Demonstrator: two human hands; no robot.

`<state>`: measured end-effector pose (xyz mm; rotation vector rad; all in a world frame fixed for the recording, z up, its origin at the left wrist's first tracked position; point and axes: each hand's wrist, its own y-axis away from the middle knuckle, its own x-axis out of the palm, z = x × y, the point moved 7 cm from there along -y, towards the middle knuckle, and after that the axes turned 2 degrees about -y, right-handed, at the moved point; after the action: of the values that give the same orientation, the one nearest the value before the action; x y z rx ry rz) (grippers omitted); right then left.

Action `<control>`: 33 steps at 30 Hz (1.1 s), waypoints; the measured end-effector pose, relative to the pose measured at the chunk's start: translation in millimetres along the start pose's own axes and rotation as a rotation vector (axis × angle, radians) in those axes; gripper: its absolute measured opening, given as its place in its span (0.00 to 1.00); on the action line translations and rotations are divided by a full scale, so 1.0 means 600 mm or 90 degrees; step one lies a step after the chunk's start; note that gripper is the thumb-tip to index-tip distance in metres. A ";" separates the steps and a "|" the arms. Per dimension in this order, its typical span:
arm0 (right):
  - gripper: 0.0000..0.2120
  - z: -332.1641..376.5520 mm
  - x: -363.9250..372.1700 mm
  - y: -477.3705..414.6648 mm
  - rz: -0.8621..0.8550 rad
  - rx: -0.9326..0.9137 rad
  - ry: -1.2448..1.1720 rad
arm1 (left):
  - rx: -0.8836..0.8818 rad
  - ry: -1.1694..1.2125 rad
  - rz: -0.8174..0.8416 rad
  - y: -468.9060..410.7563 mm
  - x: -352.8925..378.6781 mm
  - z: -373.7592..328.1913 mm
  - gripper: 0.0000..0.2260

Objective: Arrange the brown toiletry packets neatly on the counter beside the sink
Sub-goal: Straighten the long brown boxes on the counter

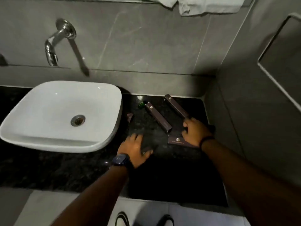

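While spread beside the white sink (pixel 61 115), dark tabletop (pixel 162 176) bearing brown packets. Two long packets (pixel 158 117) (pixel 175 106) lying slanted, roughly parallel, near the back wall. Flat packet (pixel 176 141) partly under right hand (pixel 196 130), fingers (pixel 185 123) curled at the far long packet's end; actual grip hard to tell. Left hand (pixel 135 148) blurred, fingers spread open, resting on tabletop. Small brown scrap (pixel 130 116) just beside sink.

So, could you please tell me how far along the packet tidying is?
Nothing looks arranged yet: two long brown packets lie slanted apart on the counter. The right hand touches the farther one, above a flat packet; the left hand is blurred. A small packet waits beside the sink.
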<state>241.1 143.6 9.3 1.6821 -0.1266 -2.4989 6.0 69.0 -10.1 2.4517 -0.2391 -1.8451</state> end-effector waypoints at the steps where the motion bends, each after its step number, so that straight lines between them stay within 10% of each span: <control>1: 0.19 -0.025 0.034 0.003 0.087 0.039 0.048 | -0.032 -0.010 0.063 0.009 0.025 0.019 0.35; 5: 0.33 -0.086 0.124 0.023 0.250 0.116 0.173 | -0.133 -0.034 0.188 0.044 0.100 0.098 0.37; 24: 0.28 0.094 0.255 0.166 0.092 0.297 -0.109 | -0.343 0.185 0.134 0.114 0.124 0.134 0.25; 33: 0.32 0.068 0.192 0.115 -0.026 0.280 -0.096 | -0.267 0.069 0.022 0.043 0.073 0.079 0.31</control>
<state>164.5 57.8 -70.9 1.6386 -0.7109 -2.7765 -29.7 38.5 -61.4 2.2272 0.1024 -1.5498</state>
